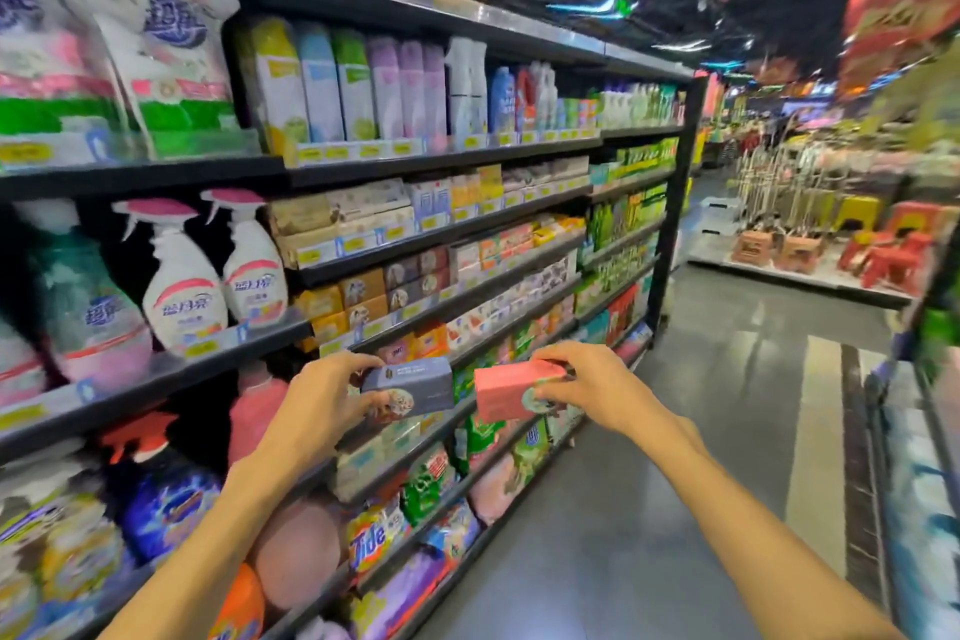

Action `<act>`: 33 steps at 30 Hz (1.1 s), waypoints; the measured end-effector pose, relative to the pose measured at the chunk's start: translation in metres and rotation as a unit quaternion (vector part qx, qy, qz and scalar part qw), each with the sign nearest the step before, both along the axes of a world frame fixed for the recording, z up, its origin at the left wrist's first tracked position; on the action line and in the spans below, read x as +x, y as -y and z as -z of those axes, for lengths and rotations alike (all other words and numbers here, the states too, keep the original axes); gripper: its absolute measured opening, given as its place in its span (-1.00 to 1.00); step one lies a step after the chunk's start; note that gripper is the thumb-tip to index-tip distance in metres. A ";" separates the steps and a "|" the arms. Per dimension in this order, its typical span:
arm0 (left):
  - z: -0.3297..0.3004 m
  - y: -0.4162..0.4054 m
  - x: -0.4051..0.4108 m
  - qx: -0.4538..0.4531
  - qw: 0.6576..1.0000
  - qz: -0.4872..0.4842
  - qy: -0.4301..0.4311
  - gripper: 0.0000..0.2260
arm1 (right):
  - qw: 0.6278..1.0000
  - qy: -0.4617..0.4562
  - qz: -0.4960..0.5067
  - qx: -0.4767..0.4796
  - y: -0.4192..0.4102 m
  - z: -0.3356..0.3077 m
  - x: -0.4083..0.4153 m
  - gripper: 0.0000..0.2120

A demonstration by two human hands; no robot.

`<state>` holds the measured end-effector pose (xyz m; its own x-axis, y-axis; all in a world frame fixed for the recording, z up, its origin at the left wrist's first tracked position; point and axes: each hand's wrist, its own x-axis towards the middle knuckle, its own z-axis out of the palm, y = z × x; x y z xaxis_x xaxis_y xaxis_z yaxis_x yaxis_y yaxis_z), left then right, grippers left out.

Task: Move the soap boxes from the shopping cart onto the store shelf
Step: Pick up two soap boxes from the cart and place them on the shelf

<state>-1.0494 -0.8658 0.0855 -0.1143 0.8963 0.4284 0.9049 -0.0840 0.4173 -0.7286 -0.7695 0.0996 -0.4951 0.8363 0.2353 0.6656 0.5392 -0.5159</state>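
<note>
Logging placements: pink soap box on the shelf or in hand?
In hand: the right hand grips the pink soap box in front of the shelf.

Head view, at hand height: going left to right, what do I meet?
Left hand → blue-grey soap box it holds → pink soap box → right hand holding it → grey aisle floor.

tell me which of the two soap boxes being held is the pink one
The pink rectangular cardboard soap box is in the right hand, on the aisle side. The left hand holds the grey-blue rectangular cardboard soap box, nearer the shelves.
</note>
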 end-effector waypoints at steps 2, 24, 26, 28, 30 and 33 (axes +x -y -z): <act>0.000 -0.037 0.001 0.006 1.000 -0.005 -0.001 -0.63 | 1.000 -0.003 -0.001 0.003 -0.034 -0.001 -0.001 -0.61; 0.018 -0.344 -0.077 0.014 0.987 -0.159 -0.001 -0.60 | 0.991 -0.003 -0.135 -0.011 -0.433 0.011 -0.127 -0.59; 0.023 -0.361 -0.078 0.009 0.984 -0.180 0.004 -0.60 | 0.987 0.004 -0.158 0.004 -0.465 0.017 -0.139 -0.54; 0.029 -0.377 -0.076 0.006 0.979 -0.206 0.004 -0.59 | 0.984 0.009 -0.178 0.005 -0.495 0.021 -0.149 -0.53; 0.033 -0.390 -0.070 0.007 0.971 -0.239 0.007 -0.59 | 0.980 0.006 -0.200 0.008 -0.522 0.024 -0.158 -0.52; 0.042 -0.407 -0.058 0.007 0.957 -0.288 0.024 -0.55 | 0.971 0.008 -0.237 0.011 -0.554 0.026 -0.166 -0.54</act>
